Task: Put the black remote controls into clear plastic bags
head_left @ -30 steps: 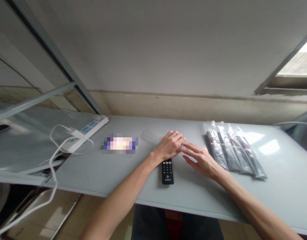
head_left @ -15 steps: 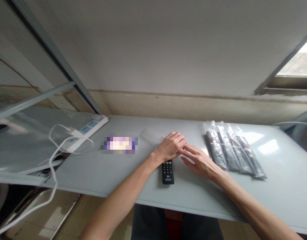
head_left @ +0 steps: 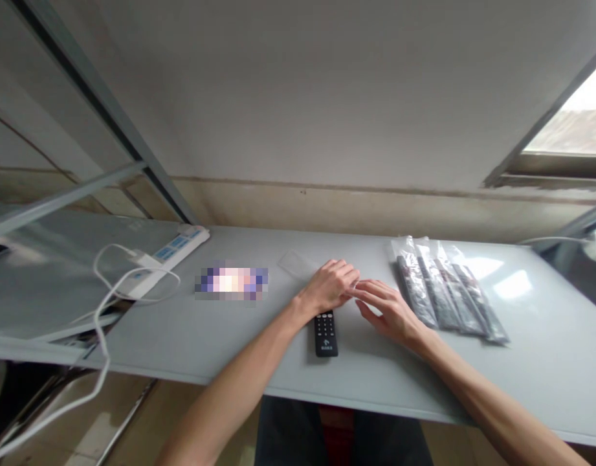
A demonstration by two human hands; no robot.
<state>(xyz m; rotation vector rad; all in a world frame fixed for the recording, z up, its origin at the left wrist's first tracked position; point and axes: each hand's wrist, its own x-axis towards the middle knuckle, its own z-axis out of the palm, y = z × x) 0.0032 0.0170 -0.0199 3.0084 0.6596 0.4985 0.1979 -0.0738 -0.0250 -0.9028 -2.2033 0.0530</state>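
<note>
A black remote control [head_left: 325, 336] lies upright on the desk, its upper part hidden beneath my left hand [head_left: 331, 286]. The fingers of that hand are curled closed over a clear plastic bag [head_left: 298, 264], which sticks out beyond the hand to the upper left. My right hand [head_left: 386, 309] is open, with fingers stretched toward the left hand's fingertips and the thumb apart. Its fingertips touch or nearly touch a clear edge of film by the left hand. Further right lie several bagged remote controls [head_left: 443, 291], side by side in clear sleeves.
On the left of the grey desk [head_left: 191, 343] is a blurred-out flat item [head_left: 232, 282]. Behind it stands a white power strip [head_left: 166, 255] with a white cable [head_left: 103, 330] looping down over the front edge. A wall [head_left: 302, 204] borders the desk's back.
My right hand has shifted slightly right, its fingertips a little further from the left hand. My left hand stays nearly in place over the remote control. The camera view has turned slightly.
</note>
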